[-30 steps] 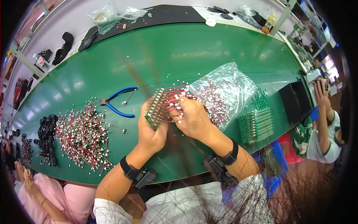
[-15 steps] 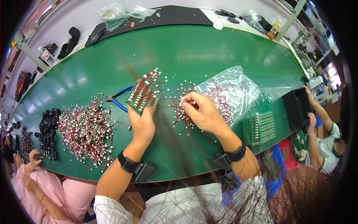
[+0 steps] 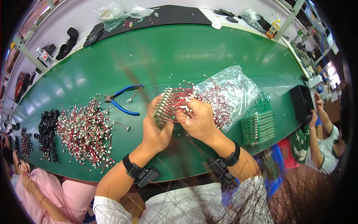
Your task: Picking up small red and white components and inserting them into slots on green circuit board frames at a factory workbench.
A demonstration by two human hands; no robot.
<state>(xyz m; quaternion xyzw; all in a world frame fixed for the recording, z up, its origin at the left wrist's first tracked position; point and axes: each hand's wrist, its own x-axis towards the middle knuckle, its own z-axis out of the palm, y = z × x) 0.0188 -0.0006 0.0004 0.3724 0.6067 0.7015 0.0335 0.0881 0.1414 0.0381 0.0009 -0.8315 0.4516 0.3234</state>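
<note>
My left hand [image 3: 154, 130] is closed round a green circuit board panel [image 3: 163, 106], held tilted up off the table. Rows of small white connectors line the panel, and red wire leads with white plugs stick out from it toward the right. Among those leads, my right hand [image 3: 203, 119] is closed in a pinch on red leads; its fingertips are partly hidden. Behind my right hand, a clear plastic bag [image 3: 238, 87] lies with many of the same red and white leads in and before it. Blue-handled cutting pliers [image 3: 123, 109] lie spread apart left of the panel, beside a loose lead [image 3: 133, 96].
A big heap of red and white leads [image 3: 87, 134] lies left, with black parts [image 3: 48, 130] beyond it. At right stand stacked green boards [image 3: 259, 128] and a black box [image 3: 301, 102] near a co-worker's hands [image 3: 319, 106]. Another person in pink sits at left.
My left hand has carried the panel right and turned it, bringing it against my right hand. My right hand has come off the loose leads and onto those at the panel. The pliers now show fully.
</note>
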